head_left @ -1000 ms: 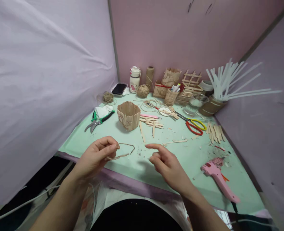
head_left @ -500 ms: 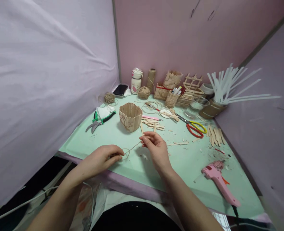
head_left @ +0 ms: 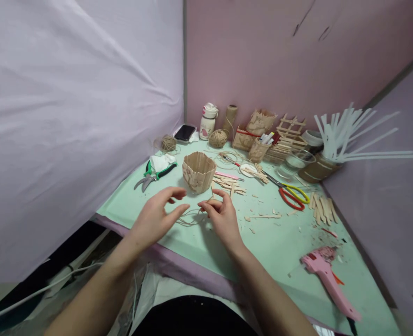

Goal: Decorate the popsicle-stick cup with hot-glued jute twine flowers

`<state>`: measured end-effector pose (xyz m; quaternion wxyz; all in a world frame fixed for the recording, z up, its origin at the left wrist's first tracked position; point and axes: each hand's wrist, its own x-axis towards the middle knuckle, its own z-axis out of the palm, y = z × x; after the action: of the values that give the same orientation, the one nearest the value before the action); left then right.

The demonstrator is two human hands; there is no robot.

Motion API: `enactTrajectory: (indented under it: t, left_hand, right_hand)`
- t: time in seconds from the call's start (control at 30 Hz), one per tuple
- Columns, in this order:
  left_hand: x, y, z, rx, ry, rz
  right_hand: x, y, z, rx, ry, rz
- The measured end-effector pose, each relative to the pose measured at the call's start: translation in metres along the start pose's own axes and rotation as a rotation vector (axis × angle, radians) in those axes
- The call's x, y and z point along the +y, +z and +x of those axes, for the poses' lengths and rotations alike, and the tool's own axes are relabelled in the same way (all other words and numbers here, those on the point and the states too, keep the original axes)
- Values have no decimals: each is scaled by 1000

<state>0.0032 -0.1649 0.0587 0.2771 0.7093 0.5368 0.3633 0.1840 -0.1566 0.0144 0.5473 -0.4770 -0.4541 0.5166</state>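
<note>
My right hand (head_left: 222, 217) pinches a thin piece of twine in front of the wooden-stick basket (head_left: 198, 173). Loose loops of twine (head_left: 188, 218) lie on the green tabletop between my hands. My left hand (head_left: 159, 212) is raised over the table with thumb and fingers apart, holding nothing, left of the loops. The basket stands upright, with some reddish marks on its side, and neither hand touches it.
Green-handled pruners (head_left: 152, 175) lie at the left. Thin wooden sticks (head_left: 231, 184) and scissors (head_left: 288, 191) lie right of the basket. A pink glue gun (head_left: 329, 280) rests at the right front. Twine balls, a bottle (head_left: 208, 122) and containers stand at the back.
My left hand has let go of the twine, opened and risen a little. The twine loops now lie between the hands. The whole view has shifted, moving the table's things rightward and slightly down.
</note>
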Motion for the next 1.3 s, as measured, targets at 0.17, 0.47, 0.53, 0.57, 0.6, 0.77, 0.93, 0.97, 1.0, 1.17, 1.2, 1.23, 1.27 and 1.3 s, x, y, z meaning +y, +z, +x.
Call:
enactTrajectory:
  t: [0.17, 0.47, 0.53, 0.57, 0.6, 0.77, 0.93, 0.97, 1.0, 1.17, 1.2, 1.23, 1.27, 1.3]
  left_hand:
    - [-3, 58, 15, -111, -127, -558]
    - [-29, 58, 20, -50, -189, -347]
    - [-32, 55, 23, -5, -173, -249]
    - [-33, 55, 24, 12, -166, -206]
    - [-33, 54, 27, 29, -160, -167]
    - [-34, 55, 39, 80, -154, -47]
    - [-41, 61, 47, 149, -131, 42]
    - [-42, 63, 47, 156, -127, 55]
    - [-44, 64, 47, 159, -118, 65]
    - [-49, 68, 48, 199, -51, 110]
    - [-50, 68, 48, 207, -39, 116]
    - [-51, 69, 49, 212, -31, 121]
    - [-52, 69, 49, 214, -26, 123]
    - [-52, 69, 49, 215, -25, 123]
  right_hand:
    - [-2, -2, 3, -41, -54, -41]
    - [1, -13, 25, 83, 36, 22]
    - [2, -13, 32, 112, 47, 48]
    - [1, -13, 36, 123, 46, 62]
    - [1, -12, 39, 129, 45, 76]
    - [2, -9, 54, 158, 74, 87]
    - [16, -12, 65, 166, 19, -42]
    - [19, -13, 66, 167, -29, -100]
    - [21, -14, 68, 166, -84, -168]
    - [22, -13, 71, 138, -323, -449]
    - [22, -12, 71, 130, -346, -476]
    - [22, -11, 72, 125, -362, -497]
    - [22, -11, 72, 126, -371, -514]
    - [23, -10, 72, 133, -376, -528]
